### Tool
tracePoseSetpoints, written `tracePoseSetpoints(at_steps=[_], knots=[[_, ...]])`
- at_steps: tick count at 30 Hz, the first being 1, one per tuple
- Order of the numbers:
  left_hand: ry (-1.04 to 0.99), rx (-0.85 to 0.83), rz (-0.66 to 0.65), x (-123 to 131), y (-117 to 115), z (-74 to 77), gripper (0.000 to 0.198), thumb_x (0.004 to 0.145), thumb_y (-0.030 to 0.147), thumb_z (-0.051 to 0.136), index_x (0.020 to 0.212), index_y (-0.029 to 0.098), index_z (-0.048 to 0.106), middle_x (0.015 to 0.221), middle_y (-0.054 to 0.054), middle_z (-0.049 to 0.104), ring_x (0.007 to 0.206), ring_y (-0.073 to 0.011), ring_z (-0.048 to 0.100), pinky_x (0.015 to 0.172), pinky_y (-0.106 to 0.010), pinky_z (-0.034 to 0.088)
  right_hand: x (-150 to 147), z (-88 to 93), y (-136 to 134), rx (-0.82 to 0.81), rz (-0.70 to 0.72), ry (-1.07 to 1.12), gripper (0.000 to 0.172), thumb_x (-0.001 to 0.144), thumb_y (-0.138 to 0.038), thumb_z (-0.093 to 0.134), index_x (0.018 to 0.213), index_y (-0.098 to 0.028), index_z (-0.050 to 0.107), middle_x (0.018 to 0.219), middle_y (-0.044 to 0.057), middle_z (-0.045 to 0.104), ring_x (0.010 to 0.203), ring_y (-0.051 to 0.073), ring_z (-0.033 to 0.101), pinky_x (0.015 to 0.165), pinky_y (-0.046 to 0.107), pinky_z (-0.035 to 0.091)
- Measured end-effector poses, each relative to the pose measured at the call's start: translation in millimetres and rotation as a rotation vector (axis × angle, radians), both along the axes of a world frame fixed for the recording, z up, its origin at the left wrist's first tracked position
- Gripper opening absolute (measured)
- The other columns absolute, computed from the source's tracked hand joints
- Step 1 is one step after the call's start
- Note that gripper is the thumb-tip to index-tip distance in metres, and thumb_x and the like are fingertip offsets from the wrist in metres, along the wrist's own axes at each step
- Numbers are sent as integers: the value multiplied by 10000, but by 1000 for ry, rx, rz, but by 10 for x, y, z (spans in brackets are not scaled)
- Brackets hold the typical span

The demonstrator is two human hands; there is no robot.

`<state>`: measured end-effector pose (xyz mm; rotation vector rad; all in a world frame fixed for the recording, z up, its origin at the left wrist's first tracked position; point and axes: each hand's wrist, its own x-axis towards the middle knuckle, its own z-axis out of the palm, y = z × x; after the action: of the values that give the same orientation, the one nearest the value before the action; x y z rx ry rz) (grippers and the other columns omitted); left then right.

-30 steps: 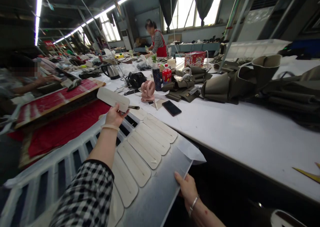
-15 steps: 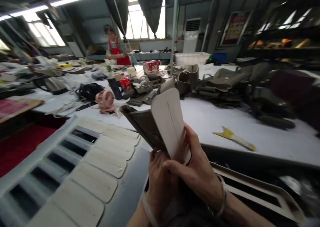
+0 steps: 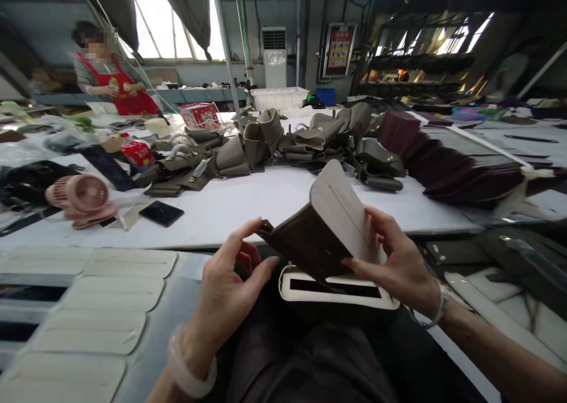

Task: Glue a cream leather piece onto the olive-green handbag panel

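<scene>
A folded leather bag piece (image 3: 305, 243), dark olive-brown with a pale flap bearing a straight slit line, is held up in front of me. My right hand (image 3: 398, 261) grips its right side, thumb in front and fingers behind the pale flap. At its far left corner, my left hand (image 3: 234, 279) has its thumb and index finger apart, the index fingertip at or just touching the edge. Below the piece, over my lap, lies a white-rimmed panel (image 3: 292, 293) with a dark slot, partly hidden by it.
Pale rounded leather pieces (image 3: 110, 296) overlap in a row at left. On the white table (image 3: 221, 214) are a black phone (image 3: 162, 213), a pink fan (image 3: 84, 196), grey-green bag parts (image 3: 261, 143) and a maroon stack (image 3: 420, 155). A person in a red apron (image 3: 126, 93) stands at back left.
My view has swung right. The bag piece has tilted over to the right and opened wider. My left hand has moved left, away from its bottom, while the right hand keeps its grip.
</scene>
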<state>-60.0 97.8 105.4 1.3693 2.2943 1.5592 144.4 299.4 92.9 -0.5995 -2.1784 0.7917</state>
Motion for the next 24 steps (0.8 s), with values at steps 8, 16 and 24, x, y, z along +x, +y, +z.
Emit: tracePoseSetpoints(at_steps=[8,16,24], knots=[[-151,-80,-101,120,301,-422,296,847,243,656,1110,276,524,946,36,680,856,-130,652,788,-270,515,237,-418,89,172,-62,-153,819,740,-393,752,1425,-218,339,1365,92,514,1199,261,531,1045,388,447],[46,-258,-185,244,423,-1047,97,820,126,620,840,222,617,1053,-34,626,1028,-213,562,894,-382,468,493,-707,210,386,-4,-440,774,803,-339,681,1461,-191,302,1387,151,432,1203,310,490,983,469,478],[-328,-107,-27,162,342,-1367,233,896,323,568,1110,257,636,1250,-66,585,1195,-233,523,1055,-412,397,303,-699,119,490,207,-567,898,821,-306,661,1534,-185,129,1295,138,529,1086,309,514,902,502,501]])
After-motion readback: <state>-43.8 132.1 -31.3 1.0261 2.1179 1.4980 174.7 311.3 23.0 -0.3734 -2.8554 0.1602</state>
